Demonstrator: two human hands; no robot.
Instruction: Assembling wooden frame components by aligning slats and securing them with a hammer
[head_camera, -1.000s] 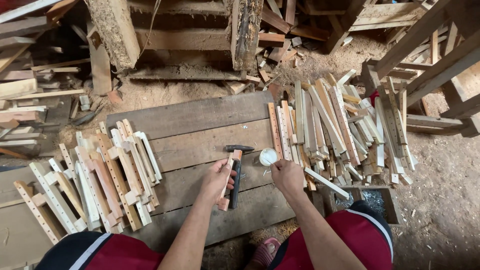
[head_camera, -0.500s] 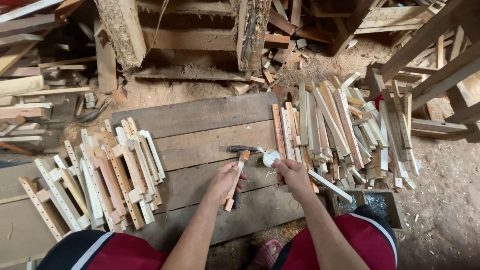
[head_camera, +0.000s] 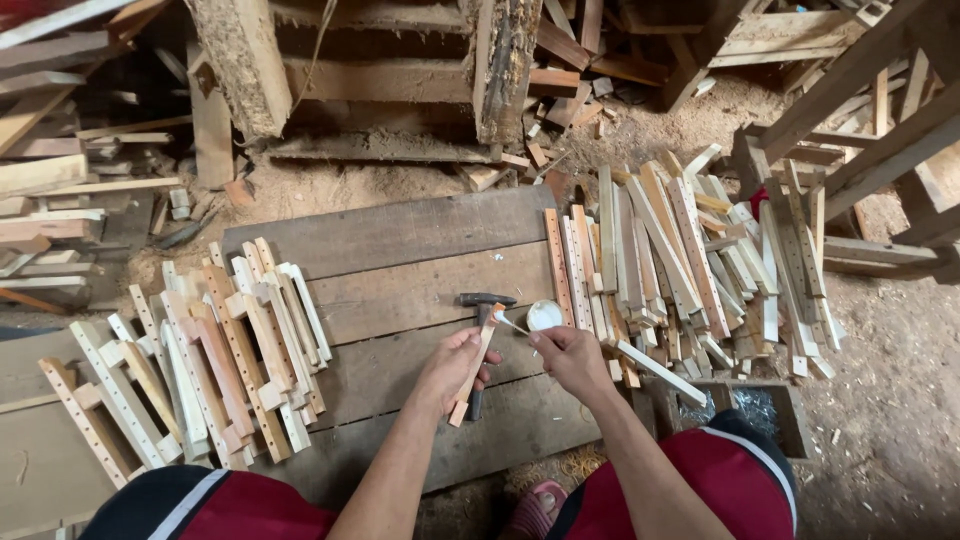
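My left hand (head_camera: 455, 368) holds a short wooden slat (head_camera: 474, 368) tilted over the plank floor. My right hand (head_camera: 572, 358) grips a thin stick (head_camera: 512, 322) with a white tip that touches the slat's upper end. Just beyond the hands sits a small round pot of white glue (head_camera: 544, 315). A hammer (head_camera: 482, 325) with a dark head lies on the planks under the slat, its handle pointing toward me.
A heap of drilled wooden slats (head_camera: 690, 260) lies to the right, and a row of assembled slat pieces (head_camera: 200, 370) to the left. A small box of nails (head_camera: 745, 405) sits by my right knee. Timber offcuts and rough beams (head_camera: 240, 60) crowd the back.
The slat in my left hand has swung more upright, and my right hand has brought the stick from the glue pot to the slat's end.
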